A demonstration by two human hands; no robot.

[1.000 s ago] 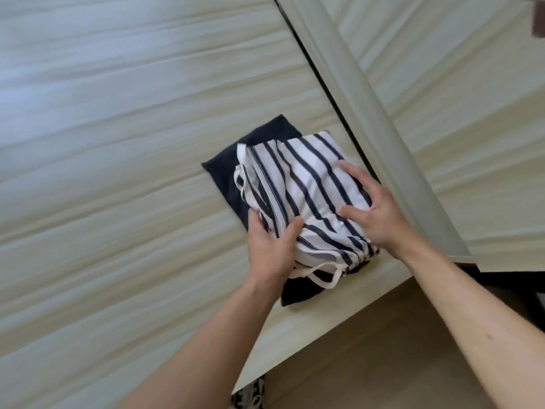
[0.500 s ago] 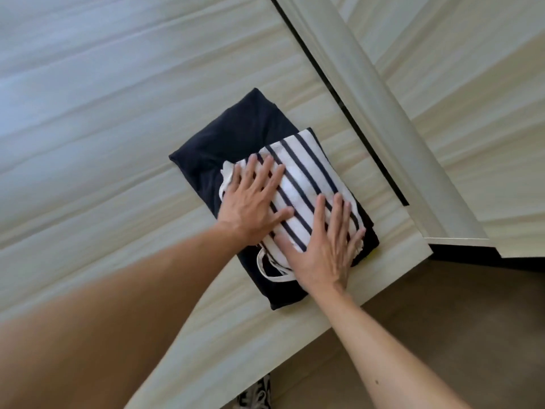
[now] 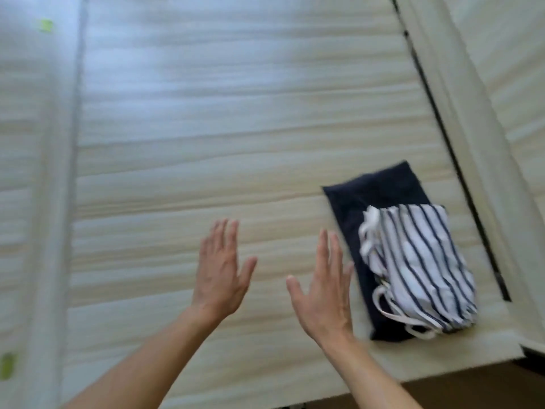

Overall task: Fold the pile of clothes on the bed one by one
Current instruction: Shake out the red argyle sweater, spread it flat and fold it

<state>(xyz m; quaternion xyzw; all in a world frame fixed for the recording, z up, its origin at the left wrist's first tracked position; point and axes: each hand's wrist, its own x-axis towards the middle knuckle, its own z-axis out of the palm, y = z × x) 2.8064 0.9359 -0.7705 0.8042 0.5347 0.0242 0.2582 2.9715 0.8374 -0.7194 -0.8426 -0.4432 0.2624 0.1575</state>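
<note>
A folded white garment with dark stripes [image 3: 418,267] lies on top of a folded dark navy garment [image 3: 374,199], near the right front corner of the pale striped bed [image 3: 206,143]. Both of my hands hover over bare bed to the left of the stack, palms down and fingers spread. My right hand [image 3: 323,283] is just beside the navy garment's left edge and does not touch it. My left hand [image 3: 221,267] is farther left. Neither holds anything.
A pale headboard or rail [image 3: 472,143] runs along the right with a dark gap beside it. A raised seam [image 3: 67,172] runs down the left side. Brown floor [image 3: 472,391] shows below the front edge.
Both hands lifted off the striped garment and moved left, away from the stack. The view has swung left, so the stack now sits at the right.
</note>
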